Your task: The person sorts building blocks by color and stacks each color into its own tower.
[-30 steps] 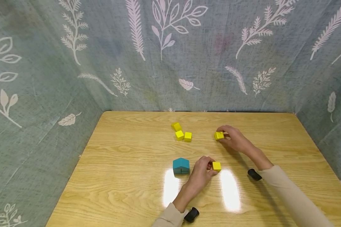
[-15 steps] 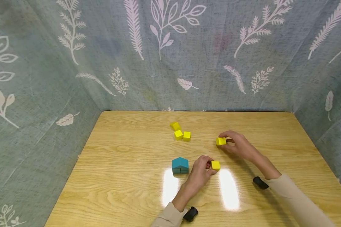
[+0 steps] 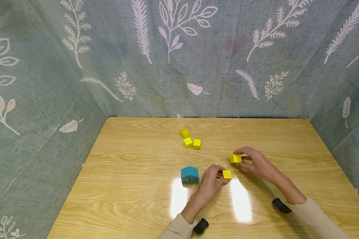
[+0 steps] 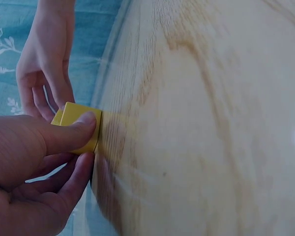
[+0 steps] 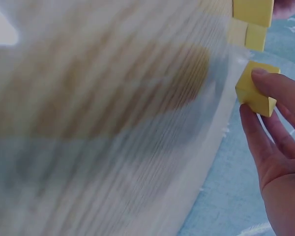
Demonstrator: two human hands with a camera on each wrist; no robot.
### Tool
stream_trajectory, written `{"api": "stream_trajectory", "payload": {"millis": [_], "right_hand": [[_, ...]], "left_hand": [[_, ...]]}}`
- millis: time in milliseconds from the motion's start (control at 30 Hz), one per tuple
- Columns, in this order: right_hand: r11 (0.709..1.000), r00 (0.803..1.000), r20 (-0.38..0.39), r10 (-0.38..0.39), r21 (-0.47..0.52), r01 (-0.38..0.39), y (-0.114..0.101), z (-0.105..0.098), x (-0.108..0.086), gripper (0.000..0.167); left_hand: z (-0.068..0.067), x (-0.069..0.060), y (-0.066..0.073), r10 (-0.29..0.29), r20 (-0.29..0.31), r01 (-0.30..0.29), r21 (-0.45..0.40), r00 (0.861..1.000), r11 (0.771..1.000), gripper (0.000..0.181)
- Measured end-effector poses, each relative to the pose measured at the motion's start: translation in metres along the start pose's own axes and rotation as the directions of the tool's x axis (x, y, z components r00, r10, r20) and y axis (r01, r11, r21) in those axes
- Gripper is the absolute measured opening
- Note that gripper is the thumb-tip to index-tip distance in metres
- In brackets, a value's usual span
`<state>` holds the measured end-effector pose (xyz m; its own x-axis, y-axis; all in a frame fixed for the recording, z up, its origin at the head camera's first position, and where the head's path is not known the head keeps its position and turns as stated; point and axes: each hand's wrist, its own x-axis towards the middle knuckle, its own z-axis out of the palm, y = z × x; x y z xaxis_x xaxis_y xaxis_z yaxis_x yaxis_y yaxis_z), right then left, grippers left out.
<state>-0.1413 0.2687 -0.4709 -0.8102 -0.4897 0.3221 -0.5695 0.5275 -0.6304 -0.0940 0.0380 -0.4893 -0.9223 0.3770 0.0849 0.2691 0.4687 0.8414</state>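
Note:
A yellow block (image 3: 226, 175) is pinched between thumb and fingers of the left hand (image 3: 208, 184); in the left wrist view the thumb lies across this block (image 4: 76, 116). Behind it and to its right, the right hand (image 3: 258, 163) pinches another yellow block (image 3: 235, 158), seen in the right wrist view as a yellow block (image 5: 253, 93) between thumb and fingertips. The two held blocks are apart in the head view. Left of the left hand stands a teal house-shaped piece (image 3: 189, 174) with a peaked top.
Three yellow blocks lie grouped toward the back of the wooden table (image 3: 131, 156): one tilted (image 3: 184, 133), one in the middle (image 3: 188, 142) and one at the right (image 3: 196, 143). Patterned cloth (image 3: 155, 86) hangs behind and beside the table.
The right hand has come toward the front of the table and slightly right with its block, nearer the left hand's. The left hand has stayed in place.

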Motion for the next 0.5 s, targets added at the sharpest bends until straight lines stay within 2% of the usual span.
{"api": "stream_trajectory", "payload": {"millis": [233,500], "right_hand": [[1.000,1.000,0.021,-0.015,-0.003,0.015,-0.007,0.001,-0.014,0.045],[0.997,0.998,0.066,-0.007,0.075,0.002,-0.015,0.003,-0.025,0.040]], "left_hand": [[0.000,0.000,-0.001,0.021,-0.009,-0.021,-0.005,1.000,1.000,0.028],[0.000,0.000,-0.001,0.025,-0.012,-0.025,0.000,1.000,1.000,0.028]]}}
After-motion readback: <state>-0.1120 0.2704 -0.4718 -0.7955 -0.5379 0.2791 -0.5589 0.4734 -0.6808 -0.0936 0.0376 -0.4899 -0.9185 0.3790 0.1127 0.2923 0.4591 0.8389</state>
